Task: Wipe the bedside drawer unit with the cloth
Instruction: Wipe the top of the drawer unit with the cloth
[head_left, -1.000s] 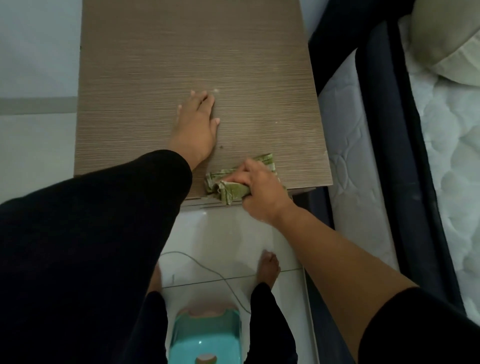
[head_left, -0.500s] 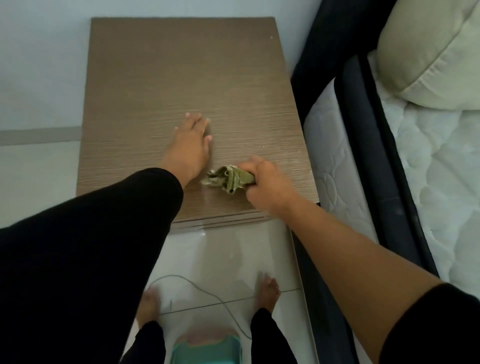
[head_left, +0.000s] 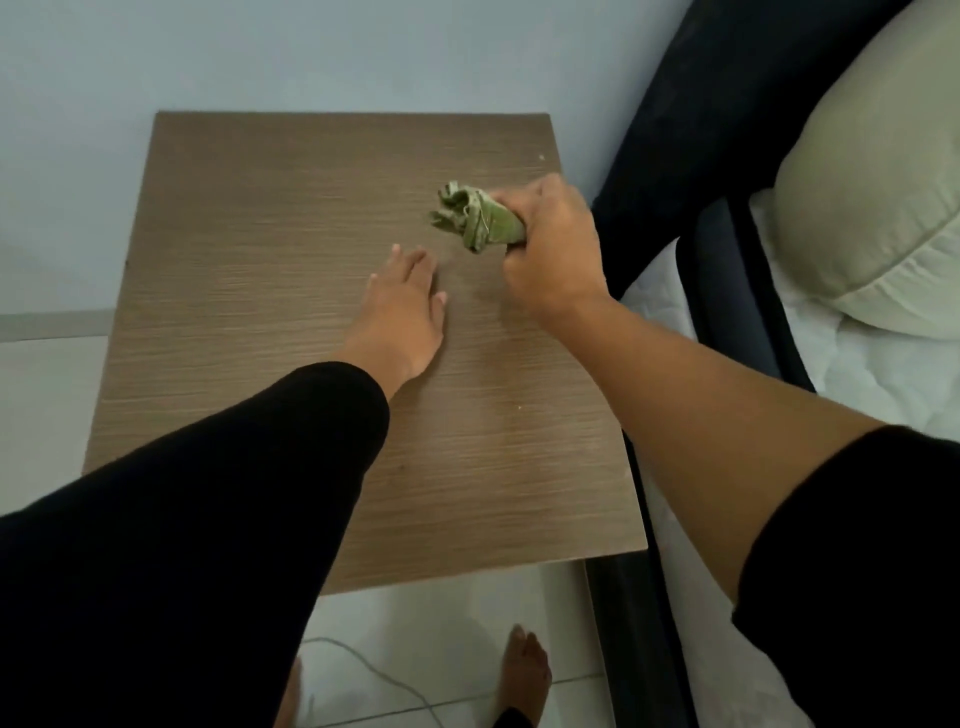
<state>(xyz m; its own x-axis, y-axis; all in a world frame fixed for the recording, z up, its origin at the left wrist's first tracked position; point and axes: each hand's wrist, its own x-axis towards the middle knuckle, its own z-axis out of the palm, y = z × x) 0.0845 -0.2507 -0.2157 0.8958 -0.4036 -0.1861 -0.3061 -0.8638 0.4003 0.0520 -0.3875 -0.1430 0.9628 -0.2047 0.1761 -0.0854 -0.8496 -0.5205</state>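
The right hand (head_left: 550, 249) grips the bunched green cloth (head_left: 475, 221) in a fist near the unit (head_left: 270, 249) top's far right corner. The left hand (head_left: 402, 312) lies flat, fingers straight, mid-top, just beside it. A pillow (head_left: 872, 208) lies right.

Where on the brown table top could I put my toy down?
Free: the wood-grain top of the bedside drawer unit, its left half by the wall, and its near strip between the two arms. Crowded: the middle, where the left hand lies flat, and the far right, where the right hand grips the crumpled green cloth.
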